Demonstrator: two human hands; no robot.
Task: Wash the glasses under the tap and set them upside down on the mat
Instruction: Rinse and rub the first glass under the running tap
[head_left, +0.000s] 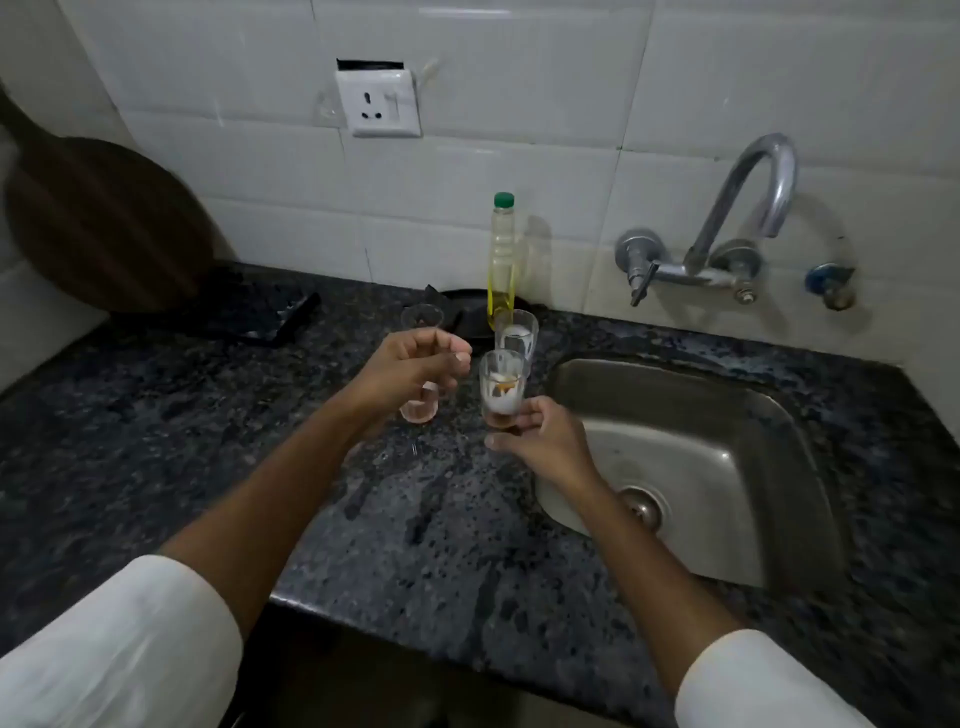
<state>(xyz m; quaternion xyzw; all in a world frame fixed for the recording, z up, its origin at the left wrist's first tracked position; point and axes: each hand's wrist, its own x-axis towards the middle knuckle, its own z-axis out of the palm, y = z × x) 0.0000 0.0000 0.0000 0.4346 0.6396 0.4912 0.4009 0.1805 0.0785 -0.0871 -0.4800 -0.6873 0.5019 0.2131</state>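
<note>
Three small clear glasses stand close together on the dark granite counter (426, 519), left of the steel sink (737, 519). My left hand (410, 371) is wrapped around the left glass (418, 405), whose rim shows above my fingers. My right hand (540, 436) grips the base of the middle glass (501, 382), which holds milky residue and a brown trace. A third glass (517, 332) with white residue stands just behind it, untouched. The tap (743, 208) curves out from the tiled wall above the sink; no water runs. A dark flat mat (249, 322) lies at the back left.
A tall bottle of yellow oil (502, 260) with a green cap stands behind the glasses, on a black dish (467, 312). A dark round board (104, 223) leans against the wall at the left. A wall socket (382, 101) sits above the counter.
</note>
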